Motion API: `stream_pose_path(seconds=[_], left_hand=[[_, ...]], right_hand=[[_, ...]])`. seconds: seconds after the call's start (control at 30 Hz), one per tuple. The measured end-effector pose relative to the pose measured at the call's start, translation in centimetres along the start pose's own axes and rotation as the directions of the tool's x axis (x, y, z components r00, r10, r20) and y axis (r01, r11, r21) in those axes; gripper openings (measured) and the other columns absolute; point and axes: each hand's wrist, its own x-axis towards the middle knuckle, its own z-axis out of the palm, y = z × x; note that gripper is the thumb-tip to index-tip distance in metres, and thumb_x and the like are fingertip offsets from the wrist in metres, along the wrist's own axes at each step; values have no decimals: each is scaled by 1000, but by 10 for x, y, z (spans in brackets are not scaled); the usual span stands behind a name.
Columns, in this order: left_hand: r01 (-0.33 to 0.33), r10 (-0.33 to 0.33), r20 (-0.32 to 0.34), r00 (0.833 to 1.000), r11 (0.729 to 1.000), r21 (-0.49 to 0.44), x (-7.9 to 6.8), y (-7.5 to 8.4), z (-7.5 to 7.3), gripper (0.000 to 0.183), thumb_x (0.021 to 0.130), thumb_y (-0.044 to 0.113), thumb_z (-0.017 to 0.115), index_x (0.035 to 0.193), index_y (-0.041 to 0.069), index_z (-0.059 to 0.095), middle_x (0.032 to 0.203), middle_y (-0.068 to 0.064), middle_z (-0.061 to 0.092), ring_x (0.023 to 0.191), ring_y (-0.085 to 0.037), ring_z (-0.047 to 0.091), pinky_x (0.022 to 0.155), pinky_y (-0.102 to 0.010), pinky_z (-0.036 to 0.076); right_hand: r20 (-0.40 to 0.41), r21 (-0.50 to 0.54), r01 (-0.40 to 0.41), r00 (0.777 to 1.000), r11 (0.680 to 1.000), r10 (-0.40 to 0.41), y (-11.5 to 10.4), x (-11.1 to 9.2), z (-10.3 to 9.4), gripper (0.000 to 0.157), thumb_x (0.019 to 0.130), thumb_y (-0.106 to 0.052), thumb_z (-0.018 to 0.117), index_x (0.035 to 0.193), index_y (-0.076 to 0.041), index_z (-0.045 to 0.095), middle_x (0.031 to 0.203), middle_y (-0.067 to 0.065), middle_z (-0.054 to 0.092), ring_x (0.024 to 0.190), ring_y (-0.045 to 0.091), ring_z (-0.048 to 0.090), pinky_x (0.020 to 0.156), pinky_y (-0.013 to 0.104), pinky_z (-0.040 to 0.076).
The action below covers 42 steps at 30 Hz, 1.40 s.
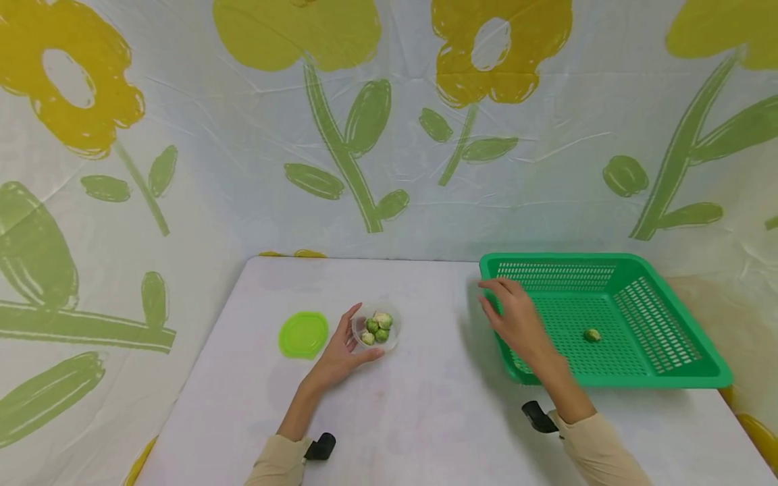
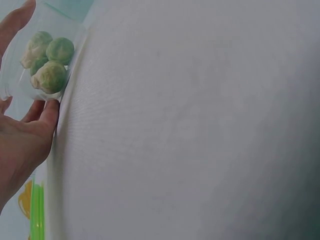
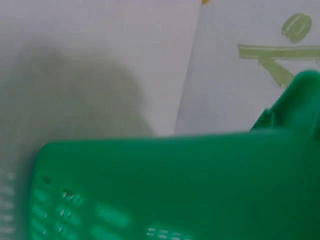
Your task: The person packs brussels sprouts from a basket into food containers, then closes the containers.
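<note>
My left hand (image 1: 338, 356) holds a small clear plastic container (image 1: 394, 338) on the white table, thumb on the near side and fingers round the left side. Several Brussels sprouts (image 1: 381, 334) lie inside the container; in the left wrist view they show through its wall. My right hand (image 1: 516, 321) is over the left rim of a green plastic basket (image 1: 665, 297), fingers loosely bent, nothing between them. One Brussels sprout (image 1: 592, 335) sits on the basket floor. The right wrist view shows the basket wall (image 3: 165, 175) close up, without the hand.
A lime-green round lid (image 1: 302, 335) lies flat on the table (image 1: 425, 418), left of the container. Behind and at the left hangs a flower-patterned cloth (image 1: 243, 155). The basket takes up the table's right side, near its edge.
</note>
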Motion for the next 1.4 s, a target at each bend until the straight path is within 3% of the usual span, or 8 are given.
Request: stream_pose_path(seconds=[0.2, 0.5, 0.87, 0.97, 1.23, 1.33, 1.4], left_hand=[[4, -4, 0, 1000, 1000, 9, 1, -1, 0, 105, 86, 28, 86, 165, 31, 16, 170, 1, 7, 158, -26, 6, 125, -45, 23], [3, -3, 2, 1000, 1000, 14, 1, -1, 0, 105, 87, 27, 86, 165, 31, 16, 170, 2, 7, 157, -25, 6, 125, -45, 23], [-10, 10, 3, 1000, 1000, 0, 0, 1, 0, 105, 88, 23, 85, 165, 28, 14, 171, -3, 6, 158, -29, 3, 125, -48, 21], [-5, 5, 3, 1000, 1000, -8, 0, 1, 0, 105, 88, 23, 85, 165, 28, 14, 171, -3, 6, 158, -29, 3, 125, -47, 21], [17, -17, -1, 1000, 1000, -2, 0, 1, 0, 105, 86, 26, 87, 165, 32, 17, 170, -1, 9, 157, -26, 8, 125, -43, 24], [20, -20, -6, 1000, 1000, 3, 0, 0, 0, 105, 86, 27, 87, 165, 32, 17, 170, -1, 9, 157, -27, 9, 124, -43, 24], [19, -19, -7, 1000, 1000, 4, 0, 1, 0, 106, 86, 27, 87, 165, 32, 18, 170, -1, 9, 157, -27, 9, 124, -44, 24]], right_hand=[[-1, 24, -55, 999, 998, 55, 12, -13, -11, 26, 84, 11, 78, 109, 6, 72, 106, 22, 67, 101, 40, 63, 78, 54, 56], [3, -31, -54, 999, 998, 54, 27, -29, -20, 26, 87, 15, 72, 112, 8, 70, 101, 23, 67, 89, 36, 66, 64, 48, 55], [120, -62, -133, 983, 989, 139, 37, -41, -26, 29, 85, 12, 76, 113, 9, 68, 107, 28, 63, 88, 40, 63, 63, 50, 54], [197, -69, -175, 963, 982, 186, 39, -43, -27, 29, 87, 9, 76, 115, 9, 67, 109, 28, 61, 85, 39, 61, 61, 46, 51], [420, -73, -278, 862, 958, 283, 40, -44, -31, 25, 92, 6, 71, 116, 9, 66, 113, 29, 57, 99, 45, 61, 75, 55, 55], [469, -65, -282, 838, 957, 279, 41, -44, -31, 25, 91, 6, 72, 115, 10, 66, 111, 28, 57, 98, 45, 61, 77, 57, 55], [483, -54, -272, 835, 961, 264, 41, -45, -31, 25, 90, 7, 73, 113, 10, 67, 108, 26, 58, 97, 44, 61, 77, 57, 55]])
